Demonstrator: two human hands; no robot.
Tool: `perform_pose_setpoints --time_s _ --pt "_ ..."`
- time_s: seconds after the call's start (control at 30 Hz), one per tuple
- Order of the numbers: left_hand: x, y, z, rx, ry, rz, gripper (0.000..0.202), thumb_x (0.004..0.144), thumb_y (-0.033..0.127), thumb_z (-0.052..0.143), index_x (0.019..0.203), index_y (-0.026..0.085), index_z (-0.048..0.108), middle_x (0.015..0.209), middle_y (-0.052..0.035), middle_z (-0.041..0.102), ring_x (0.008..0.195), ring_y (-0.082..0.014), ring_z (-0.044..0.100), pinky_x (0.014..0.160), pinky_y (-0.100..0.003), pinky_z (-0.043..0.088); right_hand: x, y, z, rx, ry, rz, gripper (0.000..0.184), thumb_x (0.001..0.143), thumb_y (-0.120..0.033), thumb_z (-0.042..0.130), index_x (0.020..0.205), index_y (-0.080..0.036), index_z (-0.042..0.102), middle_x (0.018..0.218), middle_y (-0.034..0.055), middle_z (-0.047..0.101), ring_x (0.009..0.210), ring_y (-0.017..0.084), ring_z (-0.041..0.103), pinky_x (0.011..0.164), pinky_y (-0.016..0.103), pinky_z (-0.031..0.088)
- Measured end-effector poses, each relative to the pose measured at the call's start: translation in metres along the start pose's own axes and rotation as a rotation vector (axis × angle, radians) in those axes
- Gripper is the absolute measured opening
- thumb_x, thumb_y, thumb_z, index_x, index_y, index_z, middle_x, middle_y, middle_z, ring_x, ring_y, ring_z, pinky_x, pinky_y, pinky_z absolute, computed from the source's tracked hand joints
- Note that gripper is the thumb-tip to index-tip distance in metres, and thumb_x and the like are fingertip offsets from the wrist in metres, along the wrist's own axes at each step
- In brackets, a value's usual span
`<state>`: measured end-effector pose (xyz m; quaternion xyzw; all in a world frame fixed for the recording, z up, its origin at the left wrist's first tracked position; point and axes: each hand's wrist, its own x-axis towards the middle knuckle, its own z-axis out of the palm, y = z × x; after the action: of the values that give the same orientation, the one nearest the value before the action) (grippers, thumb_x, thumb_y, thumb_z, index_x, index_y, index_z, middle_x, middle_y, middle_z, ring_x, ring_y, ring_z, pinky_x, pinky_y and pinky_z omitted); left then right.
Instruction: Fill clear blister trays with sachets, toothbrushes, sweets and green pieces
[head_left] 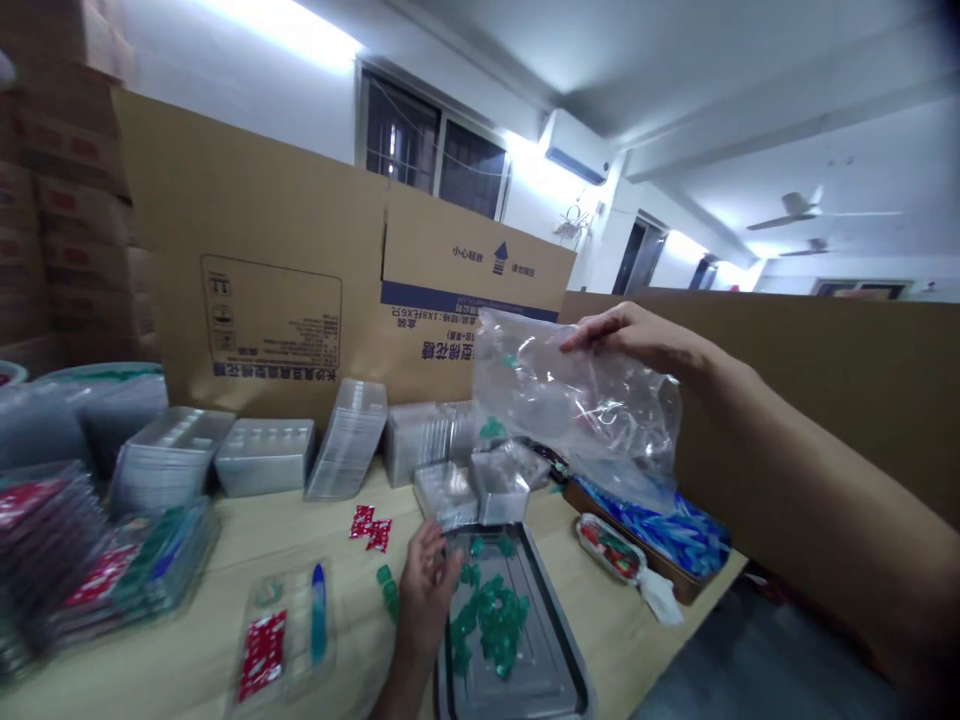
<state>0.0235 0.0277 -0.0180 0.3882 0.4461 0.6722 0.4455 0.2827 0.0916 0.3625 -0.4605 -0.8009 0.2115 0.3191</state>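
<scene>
My right hand (pixel 626 335) is raised above the table, its fingers closed on the top edge of a clear plastic bag (pixel 555 385). The bag hangs slack, with a few green bits showing in its left part. Below it lies a dark metal tray (pixel 551 600) with several small green translucent pieces (pixel 499 625) in a loose heap. At the tray's left edge is my left hand (pixel 429 570), fingers loosely bent and thumb apart, with nothing visible in it. Beside that hand, more green pieces (pixel 387 590) lie on the table.
An open plastic blister tray (pixel 289 625) holds a red packet and a blue pen-shaped item. Stacks of clear trays (pixel 349 440) line the cardboard screen (pixel 285 250). To the right are a box of blue wrapped items (pixel 652 530) and a small oval container (pixel 611 550).
</scene>
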Motion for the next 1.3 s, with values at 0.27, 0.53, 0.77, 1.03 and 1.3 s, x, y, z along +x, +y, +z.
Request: perform_pose_setpoints --time_s 0.27,0.53,0.77,1.03,1.3 --pt "0.003 0.068 -0.055 -0.387 -0.293 -0.061 0.078 0.073 0.046 0.082 0.141 0.024 0.05 0.143 -0.0148 0.057 0.125 -0.0333 0.06 0.101 -0.047 0.053 0.003 -0.075 0.066 0.028 -0.354 -0.151 0.032 0.066 -0.01 0.062 0.091 -0.016 0.081 0.083 0.0039 0.076 0.075 0.014 0.064 0.069 0.025 0.051" --pt "-0.005 0.082 -0.077 -0.369 -0.286 -0.136 0.073 0.072 0.035 0.084 0.139 0.024 0.056 0.136 -0.013 0.063 0.112 -0.0305 0.067 0.075 -0.033 0.06 0.014 -0.095 0.102 -0.234 -0.356 -0.386 0.035 0.073 -0.011 0.063 0.104 -0.019 0.077 0.108 0.0067 0.074 0.096 0.02 0.065 0.091 0.038 0.052" --pt "-0.009 0.068 -0.081 -0.61 -0.179 -0.169 0.067 0.078 0.029 0.082 0.139 0.026 0.056 0.134 -0.0094 0.066 0.104 -0.0248 0.072 0.076 -0.025 0.056 -0.057 -0.049 0.098 0.011 0.608 -0.302 0.034 0.082 -0.027 0.067 0.116 -0.027 0.068 0.101 0.0047 0.068 0.094 0.021 0.064 0.088 0.039 0.053" --pt "-0.01 0.064 -0.083 -0.615 -0.206 -0.189 0.074 0.079 0.03 0.081 0.146 0.03 0.051 0.137 -0.0088 0.064 0.106 -0.0262 0.072 0.078 -0.027 0.057 -0.098 -0.009 0.115 0.521 -0.081 0.152 0.041 0.074 -0.043 0.081 0.11 -0.023 0.074 0.108 0.0134 0.075 0.095 0.027 0.071 0.075 0.037 0.058" --pt "-0.017 0.057 -0.079 -0.5 -0.504 -0.211 0.063 0.08 0.048 0.078 0.135 0.023 0.063 0.127 -0.0136 0.07 0.118 -0.0324 0.066 0.086 -0.037 0.058 -0.111 -0.026 0.154 0.477 -0.729 0.175 0.062 0.082 -0.049 0.075 0.14 -0.033 0.06 0.14 0.0108 0.062 0.127 0.032 0.06 0.105 0.051 0.049"
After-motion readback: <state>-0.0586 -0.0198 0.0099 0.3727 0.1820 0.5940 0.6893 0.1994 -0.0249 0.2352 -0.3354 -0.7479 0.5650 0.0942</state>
